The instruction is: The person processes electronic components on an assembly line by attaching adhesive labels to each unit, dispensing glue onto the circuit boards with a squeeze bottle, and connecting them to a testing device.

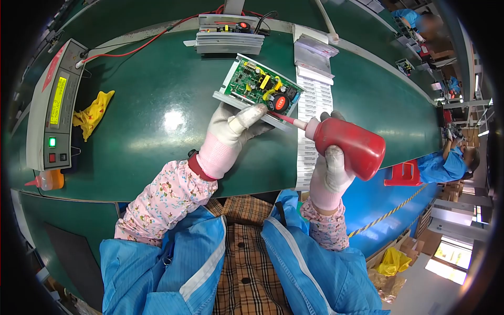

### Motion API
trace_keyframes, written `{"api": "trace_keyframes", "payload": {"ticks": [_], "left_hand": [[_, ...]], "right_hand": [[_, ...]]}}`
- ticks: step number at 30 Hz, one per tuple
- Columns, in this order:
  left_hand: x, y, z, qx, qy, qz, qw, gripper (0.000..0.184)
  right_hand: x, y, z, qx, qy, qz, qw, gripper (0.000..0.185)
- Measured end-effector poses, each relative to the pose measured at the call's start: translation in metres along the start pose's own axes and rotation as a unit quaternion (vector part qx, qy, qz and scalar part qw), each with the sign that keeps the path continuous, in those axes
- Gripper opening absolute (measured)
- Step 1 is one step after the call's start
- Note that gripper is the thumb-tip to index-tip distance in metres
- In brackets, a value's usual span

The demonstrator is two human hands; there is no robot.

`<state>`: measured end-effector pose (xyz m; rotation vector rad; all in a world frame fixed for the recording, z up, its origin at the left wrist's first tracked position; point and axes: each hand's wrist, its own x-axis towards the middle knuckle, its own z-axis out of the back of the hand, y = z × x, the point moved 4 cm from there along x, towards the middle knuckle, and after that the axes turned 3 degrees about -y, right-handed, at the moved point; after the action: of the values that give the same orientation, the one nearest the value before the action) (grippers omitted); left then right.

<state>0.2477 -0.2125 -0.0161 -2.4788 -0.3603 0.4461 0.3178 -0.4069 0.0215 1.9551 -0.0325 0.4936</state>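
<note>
My left hand (234,128), in a white glove, grips the near edge of a green circuit board (253,84) in a metal frame, held tilted above the bench. The board carries yellow parts and a round black part with a red label. In my gloved right hand (332,176) is a red squeeze bottle (353,146), lying nearly sideways. Its thin red nozzle points left and reaches the board's near edge, close to my left thumb. Whether the tip touches the board I cannot tell.
A tester (50,105) with a lit display stands left, near a yellow cloth (94,114) and an orange bottle (51,180). Another metal-framed unit (229,39) sits at the back. A label sheet (307,157) lies under my right hand. Co-workers in blue work at the right.
</note>
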Motion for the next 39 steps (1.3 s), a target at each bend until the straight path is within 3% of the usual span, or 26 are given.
{"api": "trace_keyframes", "payload": {"ticks": [2, 4, 6, 7, 9, 11, 12, 16, 17, 19, 21, 26, 31, 39], "left_hand": [[0.002, 0.001, 0.006, -0.008, 0.003, 0.000, 1.000, 0.042], [0.006, 0.003, 0.015, -0.051, 0.055, 0.001, 0.997, 0.041], [0.007, 0.004, 0.021, -0.092, 0.106, 0.003, 0.990, 0.041], [0.008, 0.003, 0.019, -0.089, 0.107, 0.002, 0.990, 0.041], [0.008, 0.001, 0.008, -0.124, 0.161, 0.005, 0.979, 0.047], [0.007, -0.001, -0.001, -0.160, 0.215, 0.009, 0.963, 0.053], [0.007, -0.002, 0.002, -0.159, 0.217, 0.010, 0.963, 0.053], [0.002, -0.004, 0.026, -0.021, 0.292, -0.043, 0.955, 0.077], [0.001, -0.005, 0.026, -0.022, 0.297, -0.041, 0.954, 0.077], [-0.001, -0.008, 0.028, 0.090, 0.263, -0.057, 0.959, 0.078], [-0.003, -0.009, 0.030, 0.203, 0.221, -0.073, 0.951, 0.079], [0.003, 0.004, 0.026, 0.071, 0.183, -0.061, 0.979, 0.078], [0.000, -0.003, 0.033, 0.083, 0.224, -0.020, 0.971, 0.076], [0.004, 0.007, 0.038, -0.032, 0.210, 0.057, 0.976, 0.076]], "right_hand": [[0.001, 0.001, 0.000, 0.006, -0.007, -0.002, 1.000, 0.061], [0.003, 0.000, -0.003, 0.186, -0.069, -0.123, 0.973, 0.064], [0.002, 0.002, -0.012, 0.356, -0.126, -0.238, 0.895, 0.066], [0.004, 0.007, -0.014, 0.359, -0.125, -0.237, 0.894, 0.066], [0.009, 0.021, -0.022, 0.548, -0.098, -0.293, 0.777, 0.069], [0.012, 0.034, -0.025, 0.707, -0.064, -0.334, 0.620, 0.072], [0.013, 0.037, -0.020, 0.708, -0.063, -0.332, 0.621, 0.072], [0.018, 0.050, 0.021, 0.472, -0.127, -0.133, 0.862, 0.074], [0.017, 0.049, 0.021, 0.471, -0.128, -0.127, 0.863, 0.074], [0.016, 0.050, 0.017, 0.294, -0.086, -0.034, 0.951, 0.073], [0.013, 0.049, 0.013, 0.104, -0.042, 0.052, 0.992, 0.073], [0.015, 0.034, 0.019, -0.031, -0.023, 0.115, 0.993, 0.072], [0.023, 0.037, -0.005, -0.039, 0.046, 0.114, 0.992, 0.074], [0.019, 0.039, 0.009, -0.041, -0.009, 0.179, 0.983, 0.077]]}}
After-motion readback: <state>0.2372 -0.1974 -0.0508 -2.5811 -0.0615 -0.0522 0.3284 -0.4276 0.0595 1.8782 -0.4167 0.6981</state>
